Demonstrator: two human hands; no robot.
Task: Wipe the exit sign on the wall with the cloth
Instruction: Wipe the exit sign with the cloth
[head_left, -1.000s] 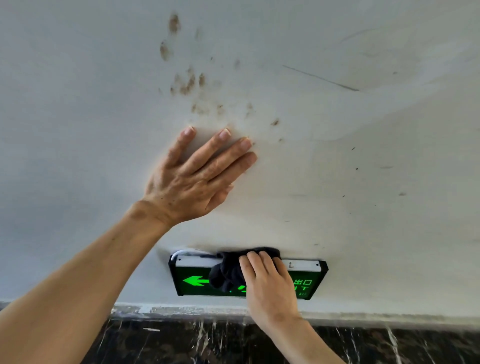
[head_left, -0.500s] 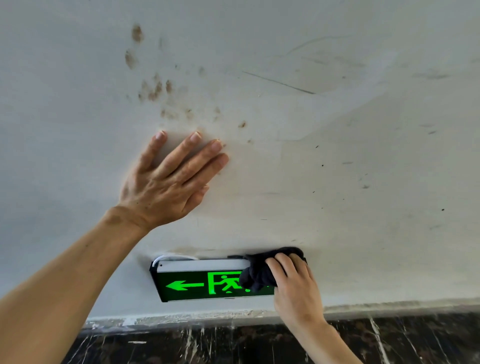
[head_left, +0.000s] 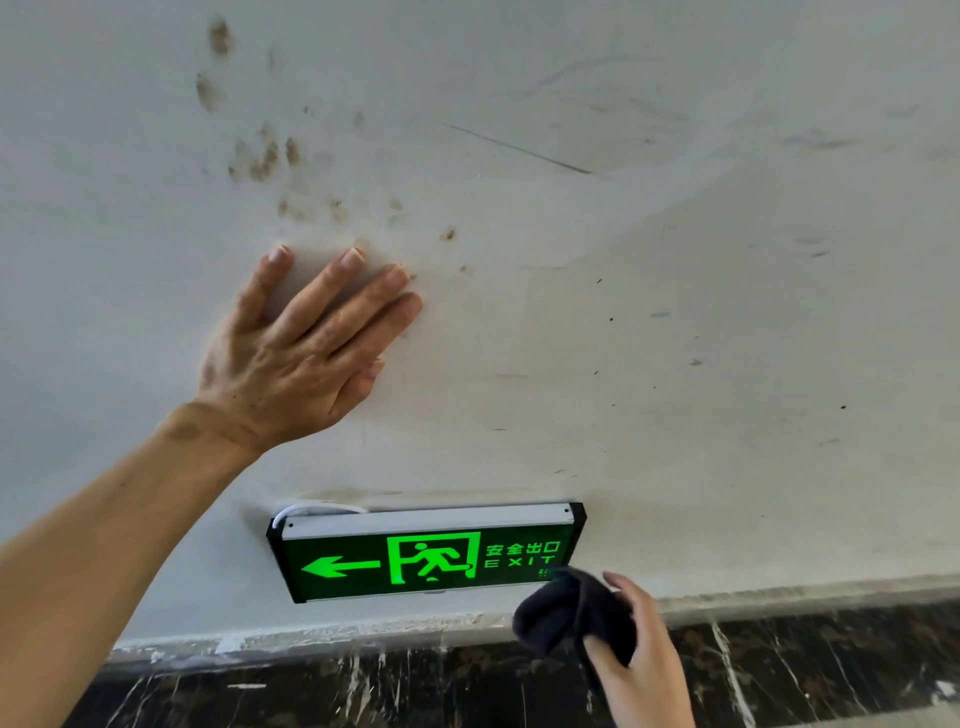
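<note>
A lit green exit sign (head_left: 426, 553) with a left arrow, a running figure and the word EXIT is fixed low on the white wall (head_left: 675, 364). Its whole face shows. My right hand (head_left: 644, 665) holds a bunched dark cloth (head_left: 563, 613) just below and right of the sign's lower right corner, off its face. My left hand (head_left: 306, 348) lies flat on the wall above the sign's left end, fingers spread.
Brown smudges (head_left: 260, 156) and scuff marks dot the wall above my left hand. A dark marble skirting (head_left: 363, 686) runs along the wall's foot. A white cable (head_left: 311, 509) loops from the sign's top left corner.
My right hand has drawn the cloth rightward along the sign and then down off its right end, uncovering the whole face. My left hand has stayed flat on the wall.
</note>
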